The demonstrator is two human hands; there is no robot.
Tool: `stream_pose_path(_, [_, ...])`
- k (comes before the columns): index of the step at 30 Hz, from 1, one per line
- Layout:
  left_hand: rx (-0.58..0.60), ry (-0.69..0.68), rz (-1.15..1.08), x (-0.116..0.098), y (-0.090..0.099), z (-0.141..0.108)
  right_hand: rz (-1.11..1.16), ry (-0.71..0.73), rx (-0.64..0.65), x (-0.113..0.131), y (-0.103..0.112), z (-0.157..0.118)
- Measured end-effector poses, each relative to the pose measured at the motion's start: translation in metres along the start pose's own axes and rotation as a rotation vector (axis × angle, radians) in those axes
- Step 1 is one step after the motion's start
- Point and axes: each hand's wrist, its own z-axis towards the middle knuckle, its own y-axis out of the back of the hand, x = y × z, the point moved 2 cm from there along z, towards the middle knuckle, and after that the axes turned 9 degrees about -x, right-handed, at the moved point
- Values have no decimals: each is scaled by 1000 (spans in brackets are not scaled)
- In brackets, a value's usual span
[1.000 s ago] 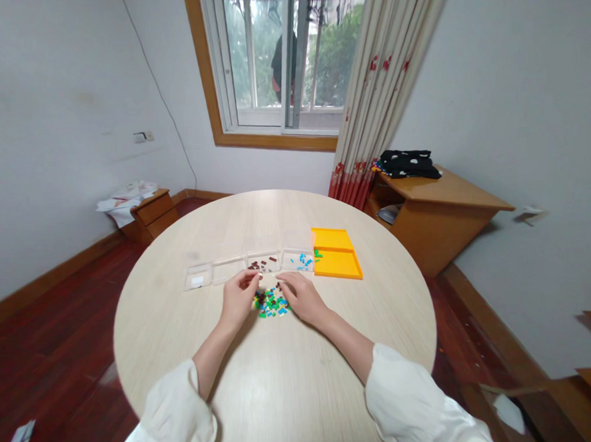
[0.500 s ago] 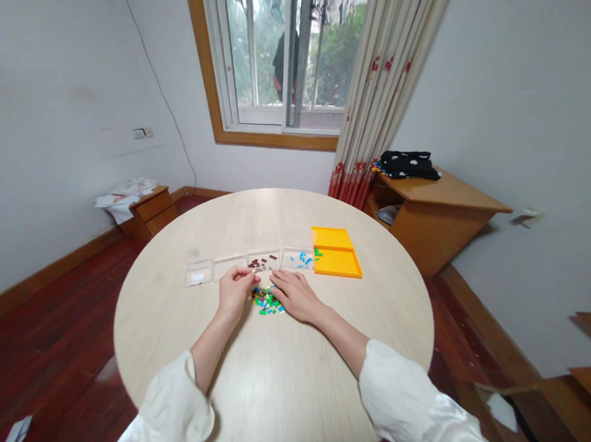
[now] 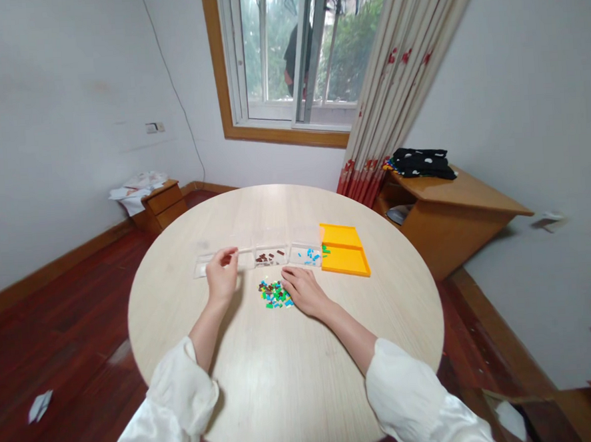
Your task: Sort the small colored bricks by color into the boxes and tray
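Near the middle of the counter (image 3: 285,381), a pile of colored pieces (image 3: 275,295)

The right hand (image 3: 304,290) lies at the pile's right side, thumb and fingers apart. Toward the counter's left edge, the left hand (image 3: 222,277) hovers over clear trays (image 3: 246,258); I cannot tell whether its fingers grip anything. Beyond the pile, trays hold brown pieces (image 3: 266,257) and blue pieces (image 3: 309,255); nearer the right edge lies an open yellow case (image 3: 345,261).

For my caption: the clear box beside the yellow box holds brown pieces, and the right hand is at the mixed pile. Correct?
No: in the head view, the clear box beside the yellow box holds blue pieces, not brown. The right hand is at the mixed pile.
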Motion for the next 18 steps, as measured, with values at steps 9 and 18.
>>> stream_pose_path(9, [-410,-3,48,5,38,33,24,-16,-13,2,1,-1])
stream_pose_path(18, [-390,-10,264,5,56,43,5,-43,5,1,1,0])
